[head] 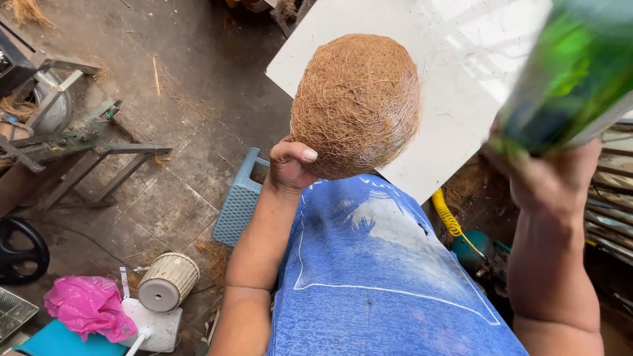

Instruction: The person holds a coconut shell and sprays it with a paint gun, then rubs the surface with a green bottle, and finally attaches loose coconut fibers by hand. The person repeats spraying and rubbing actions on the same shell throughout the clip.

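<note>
A: Left hand (pixel 290 165) status?
B: Closed around the lower edge of a fibrous brown coconut (pixel 356 105), raised above the blue shirt (pixel 369 277).
A: Right hand (pixel 554 181)?
B: Wrapped around a blurred green tool (pixel 573 72). White board (pixel 448 72) lies behind.

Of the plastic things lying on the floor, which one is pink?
The crumpled bag at lower left is pink. The basket near the left hand is pale blue, and the round ribbed tub is cream.
</note>
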